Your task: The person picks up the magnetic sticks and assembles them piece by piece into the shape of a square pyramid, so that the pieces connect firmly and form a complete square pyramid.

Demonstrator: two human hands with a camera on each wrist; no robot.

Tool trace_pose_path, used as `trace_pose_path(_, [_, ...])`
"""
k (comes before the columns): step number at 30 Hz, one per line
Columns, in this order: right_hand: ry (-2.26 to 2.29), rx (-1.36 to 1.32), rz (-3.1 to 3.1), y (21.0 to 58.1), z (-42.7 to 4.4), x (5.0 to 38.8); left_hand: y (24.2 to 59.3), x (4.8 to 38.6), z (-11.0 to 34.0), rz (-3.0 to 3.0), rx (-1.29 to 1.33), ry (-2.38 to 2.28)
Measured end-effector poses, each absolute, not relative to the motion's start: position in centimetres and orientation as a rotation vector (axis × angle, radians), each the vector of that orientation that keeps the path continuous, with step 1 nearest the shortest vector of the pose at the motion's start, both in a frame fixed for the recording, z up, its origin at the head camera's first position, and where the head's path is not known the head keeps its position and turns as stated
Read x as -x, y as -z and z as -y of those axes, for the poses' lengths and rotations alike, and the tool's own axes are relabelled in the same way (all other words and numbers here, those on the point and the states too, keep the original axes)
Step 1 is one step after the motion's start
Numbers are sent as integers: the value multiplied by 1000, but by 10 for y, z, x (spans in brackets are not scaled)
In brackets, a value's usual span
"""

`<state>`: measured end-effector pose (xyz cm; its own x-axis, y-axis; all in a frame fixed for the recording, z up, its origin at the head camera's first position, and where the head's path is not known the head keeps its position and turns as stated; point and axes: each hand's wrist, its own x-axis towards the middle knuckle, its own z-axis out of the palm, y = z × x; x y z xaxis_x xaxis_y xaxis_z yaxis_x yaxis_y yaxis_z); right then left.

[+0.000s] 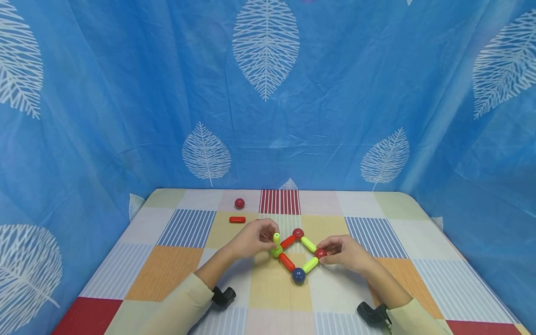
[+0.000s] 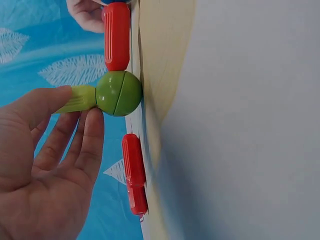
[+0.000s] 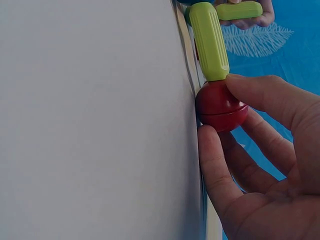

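Four-sided and flat on the table, a frame of magnetic rods and balls lies between the hands. A green ball (image 2: pixel 119 93) forms its left corner, a blue ball (image 1: pixel 298 275) the near one, a red ball (image 1: pixel 298 233) the far one. Red rods (image 1: pixel 287 262) make the left sides and yellow-green rods (image 1: pixel 311 265) the right sides. My left hand (image 1: pixel 256 238) pinches an upright yellow-green rod (image 2: pixel 80 99) standing on the green ball. At the right corner, my right hand (image 1: pixel 345 254) holds another red ball (image 3: pixel 222 106) between thumb and fingers.
Beyond the left hand, a loose red rod (image 1: pixel 237 219) lies on the patchwork tablecloth (image 1: pixel 331 288), with a loose red ball (image 1: pixel 239 203) farther back. A blue leaf-print curtain (image 1: pixel 268 139) surrounds the table's back and sides.
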<state>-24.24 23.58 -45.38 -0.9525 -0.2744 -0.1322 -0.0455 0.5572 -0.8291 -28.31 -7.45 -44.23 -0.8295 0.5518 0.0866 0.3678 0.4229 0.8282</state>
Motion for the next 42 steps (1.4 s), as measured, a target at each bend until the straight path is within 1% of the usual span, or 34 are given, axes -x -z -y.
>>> trace_pose_path(9, [1321,229,-2593,455,-236,245,449,285,74,-2486,-825,-1165])
trace_pose_path(15, [1324,156,-2721,456,-235,250,447,284,75,-2306,-903,-1154])
trace_pose_path(19, [1304,140,-2773,449,-228,245,447,286,69,-2399,-900,-1137])
trace_pose_path(22, [1220,232,-2778,442,-222,235,449,289,58,-2569,-882,-1086])
trace_pose_path(27, [1105,547,-2645,438,-211,216,451,291,42,-2676,-875,-961])
trace_pose_path(30, [1094,588,-2641,438,-208,212,452,292,39,-2669,-878,-937])
trace_pose_path(35, [1141,471,-2660,441,-218,220,452,293,46,-2694,-836,-939])
trace_pose_path(42, [1234,252,-2668,451,-231,233,452,288,61,-2637,-712,-1044])
